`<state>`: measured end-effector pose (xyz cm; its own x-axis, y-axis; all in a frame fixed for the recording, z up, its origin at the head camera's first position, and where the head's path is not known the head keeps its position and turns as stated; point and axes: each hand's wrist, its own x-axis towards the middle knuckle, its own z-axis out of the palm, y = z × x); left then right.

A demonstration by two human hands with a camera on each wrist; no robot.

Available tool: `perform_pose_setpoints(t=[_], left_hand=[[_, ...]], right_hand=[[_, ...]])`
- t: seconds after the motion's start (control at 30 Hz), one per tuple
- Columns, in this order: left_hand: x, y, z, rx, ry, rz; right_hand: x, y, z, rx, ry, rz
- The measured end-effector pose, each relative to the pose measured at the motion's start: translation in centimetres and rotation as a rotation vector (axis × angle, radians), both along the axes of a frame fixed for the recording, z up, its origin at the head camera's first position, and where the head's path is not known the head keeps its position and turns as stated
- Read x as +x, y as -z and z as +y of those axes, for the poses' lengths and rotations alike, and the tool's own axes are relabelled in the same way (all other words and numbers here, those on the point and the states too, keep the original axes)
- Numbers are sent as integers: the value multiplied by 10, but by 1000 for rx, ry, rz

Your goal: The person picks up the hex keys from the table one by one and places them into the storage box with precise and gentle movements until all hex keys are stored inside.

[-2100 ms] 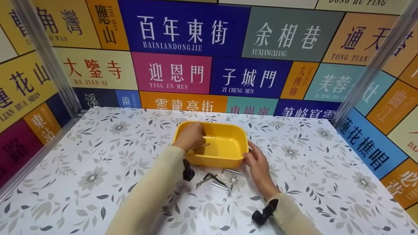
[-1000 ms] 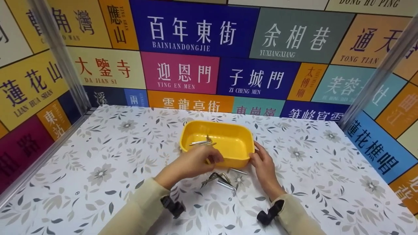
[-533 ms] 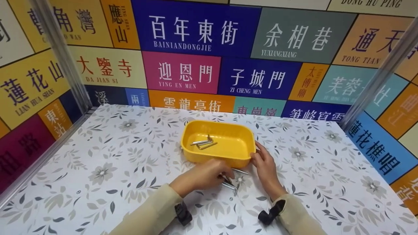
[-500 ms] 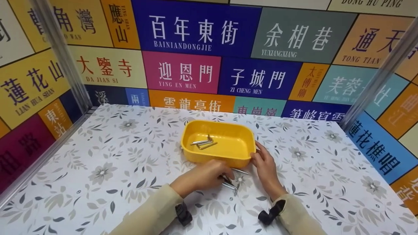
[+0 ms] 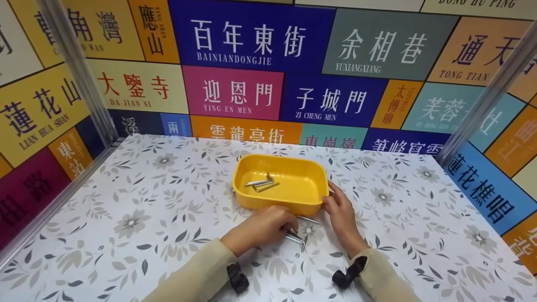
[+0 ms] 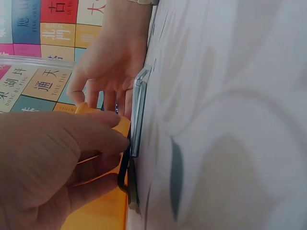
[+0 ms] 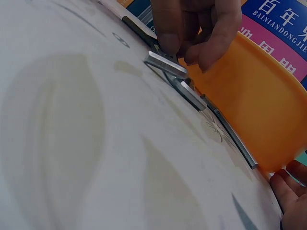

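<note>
1 yellow, rounded-rectangular plastic box (image 5: 304, 208) stands upright on a white table (image 5: 176, 260) printed with grey and beige leaves and flowers. At least 2 L-shaped metal hex keys (image 5: 257, 183) lie in its left part, close together; their overlap makes a surer count hard.

On the table in front of the box, 1 straight-looking silver key (image 5: 308, 219) lies just beside the front wall. Nearer the person are at least 2 more, overlapping: 1 bright silver L-shaped key (image 5: 296, 239) and 1 black L-shaped key (image 6: 123, 170). The fingers cover part of this group, so its full number cannot be told.

2 hands are at work. The left hand (image 5: 268, 224) is low in front of the box, its fingers bent and their tips at the black key; I cannot tell whether they pinch it or only touch it. The right hand (image 5: 340, 212) grips the box at its near right corner, thumb on the front and fingers round the side.

The 2 arms wear beige sleeves (image 5: 197, 268), each with 1 black wrist device (image 5: 238, 277). Behind the table, multicoloured sign panels (image 5: 233, 93) cover the wall, with 2 greyish upright posts (image 5: 79, 75) at the corners.
</note>
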<state>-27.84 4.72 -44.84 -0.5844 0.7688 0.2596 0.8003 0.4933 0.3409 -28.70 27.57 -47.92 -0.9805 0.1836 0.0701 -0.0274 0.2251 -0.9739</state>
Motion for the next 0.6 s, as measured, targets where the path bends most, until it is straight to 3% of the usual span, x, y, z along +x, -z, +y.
perform_pose_setpoints(t=[0.2, 0.6], left_hand=[[-3, 2, -2, -14, -20, -5], [-8, -1, -8, -7, 3, -48]], right_hand=[[0, 0, 0, -20, -6, 0], [-1, 0, 1, 1, -5, -5]])
